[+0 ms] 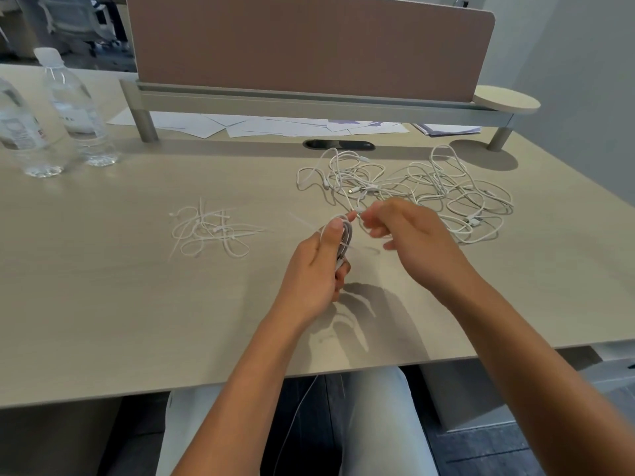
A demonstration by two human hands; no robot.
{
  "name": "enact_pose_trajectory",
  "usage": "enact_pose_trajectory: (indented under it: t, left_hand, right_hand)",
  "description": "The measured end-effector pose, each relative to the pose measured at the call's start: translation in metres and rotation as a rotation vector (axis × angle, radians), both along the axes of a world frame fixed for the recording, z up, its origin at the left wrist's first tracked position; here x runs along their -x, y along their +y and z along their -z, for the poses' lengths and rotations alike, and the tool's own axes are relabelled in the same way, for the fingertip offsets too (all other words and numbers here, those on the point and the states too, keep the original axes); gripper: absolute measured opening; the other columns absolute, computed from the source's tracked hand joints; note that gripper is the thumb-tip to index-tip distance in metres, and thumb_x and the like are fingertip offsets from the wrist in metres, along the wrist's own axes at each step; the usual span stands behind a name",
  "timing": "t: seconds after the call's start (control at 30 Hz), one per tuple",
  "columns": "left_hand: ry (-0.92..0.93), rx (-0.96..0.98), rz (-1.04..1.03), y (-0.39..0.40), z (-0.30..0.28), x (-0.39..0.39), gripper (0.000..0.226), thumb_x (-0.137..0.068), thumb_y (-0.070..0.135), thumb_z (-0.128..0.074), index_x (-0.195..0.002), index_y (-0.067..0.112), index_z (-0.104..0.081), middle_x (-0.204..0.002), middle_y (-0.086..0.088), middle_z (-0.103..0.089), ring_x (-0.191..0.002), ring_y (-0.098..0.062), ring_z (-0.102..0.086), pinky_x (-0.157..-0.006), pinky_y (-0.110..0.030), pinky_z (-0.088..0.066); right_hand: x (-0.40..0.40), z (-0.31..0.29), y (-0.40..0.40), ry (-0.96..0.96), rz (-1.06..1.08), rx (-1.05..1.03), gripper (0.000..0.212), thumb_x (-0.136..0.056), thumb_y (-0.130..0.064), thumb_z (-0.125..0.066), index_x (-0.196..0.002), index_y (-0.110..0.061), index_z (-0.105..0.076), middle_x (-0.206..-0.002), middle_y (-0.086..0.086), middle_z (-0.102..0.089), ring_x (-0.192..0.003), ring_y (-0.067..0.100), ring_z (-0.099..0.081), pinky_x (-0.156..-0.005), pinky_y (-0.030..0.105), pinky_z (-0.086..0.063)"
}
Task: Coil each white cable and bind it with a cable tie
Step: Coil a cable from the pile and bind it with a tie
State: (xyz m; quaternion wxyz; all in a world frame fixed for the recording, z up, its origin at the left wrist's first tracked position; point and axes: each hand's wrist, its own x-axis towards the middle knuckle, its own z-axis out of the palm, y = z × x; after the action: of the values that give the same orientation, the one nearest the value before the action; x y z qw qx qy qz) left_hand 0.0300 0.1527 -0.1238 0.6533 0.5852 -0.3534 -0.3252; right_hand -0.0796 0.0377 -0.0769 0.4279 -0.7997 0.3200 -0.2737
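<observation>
A wide, pale tabletop [137, 304] is seen, backed by a brown divider panel [309, 42] on a raised shelf. Two clear water bottles [68, 104] are stood at the far left. A tangled heap of loose white cables [429, 187] is spread at the far right, and a smaller pile of cable ties [209, 231] is laid left of centre, well apart from the heap.

A coiled white cable [345, 242] is clamped in the left hand [316, 269], thumb pressed over the bundled loops. Just beside it, the fingers of the right hand [409, 235] are curled; what looks like the cable's end is pinched at their tips, though motion blur leaves this uncertain.

Coiling of this cable appears nearly finished. Next, the loose end would need tucking, then a tie fetched and looped round the bundle while the coil is kept tight.
</observation>
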Motion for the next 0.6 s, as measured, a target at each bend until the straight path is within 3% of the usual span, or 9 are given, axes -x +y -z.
enact_pose_trajectory:
  t: [0.07, 0.13, 0.2, 0.3, 0.5, 0.6]
  left_hand:
    - [-0.032, -0.011, 0.004, 0.0, 0.0, 0.001, 0.04, -0.109, 0.053, -0.033, -0.126, 0.038, -0.067, -0.075, -0.012, -0.036, -0.052, -0.013, -0.033, -0.047, -0.022, -0.031]
    - [-0.07, -0.04, -0.001, -0.001, 0.002, 0.002, 0.04, -0.108, 0.057, -0.035, -0.099, 0.033, -0.066, -0.071, -0.011, -0.038, -0.052, -0.015, -0.033, -0.05, -0.027, -0.03]
    - [-0.081, -0.086, 0.001, 0.0, 0.004, 0.001, 0.046, -0.105, 0.061, -0.037, -0.078, 0.025, -0.047, -0.066, -0.007, -0.041, -0.053, -0.017, -0.033, -0.052, -0.031, -0.026]
    - [-0.09, -0.148, 0.017, 0.001, 0.007, -0.001, 0.045, -0.098, 0.062, -0.039, -0.069, 0.028, -0.04, -0.063, -0.006, -0.038, -0.056, -0.019, -0.032, -0.055, -0.034, -0.022]
    - [-0.041, -0.211, 0.033, 0.006, 0.007, -0.008, 0.047, -0.098, 0.064, -0.041, -0.074, 0.024, -0.04, -0.067, -0.007, -0.04, -0.053, -0.016, -0.032, -0.053, -0.031, -0.024]
    - [0.029, -0.274, 0.097, 0.009, 0.007, -0.011, 0.05, -0.1, 0.065, -0.043, -0.084, 0.018, -0.043, -0.075, -0.01, -0.043, -0.054, -0.016, -0.03, -0.05, -0.026, -0.025]
  right_hand:
    - [-0.005, -0.008, -0.001, -0.081, -0.024, 0.108, 0.02, -0.102, -0.03, -0.059, -0.102, -0.027, -0.08, -0.098, -0.015, -0.074, -0.092, 0.002, -0.066, -0.082, 0.018, -0.047]
    - [-0.012, -0.017, 0.0, -0.066, -0.123, 0.209, 0.015, -0.097, -0.031, -0.068, -0.104, -0.033, -0.081, -0.099, -0.014, -0.07, -0.091, 0.005, -0.062, -0.076, 0.01, -0.041]
    - [-0.02, -0.026, 0.002, 0.039, -0.262, 0.258, 0.013, -0.092, -0.039, -0.074, -0.103, -0.039, -0.081, -0.095, -0.013, -0.066, -0.086, 0.006, -0.058, -0.072, 0.013, -0.041]
    - [-0.034, -0.038, 0.006, 0.205, -0.417, 0.301, 0.008, -0.089, -0.039, -0.078, -0.095, -0.038, -0.083, -0.091, -0.013, -0.07, -0.084, 0.008, -0.058, -0.072, 0.025, -0.048]
    - [-0.046, -0.044, 0.007, 0.246, -0.541, 0.271, 0.01, -0.096, -0.025, -0.073, -0.091, -0.024, -0.081, -0.082, -0.011, -0.076, -0.071, 0.004, -0.068, -0.07, 0.027, -0.055]
    - [-0.045, -0.047, 0.007, 0.251, -0.622, 0.249, 0.011, -0.099, -0.021, -0.069, -0.094, -0.021, -0.079, -0.087, -0.007, -0.076, -0.074, 0.001, -0.066, -0.067, 0.017, -0.05]
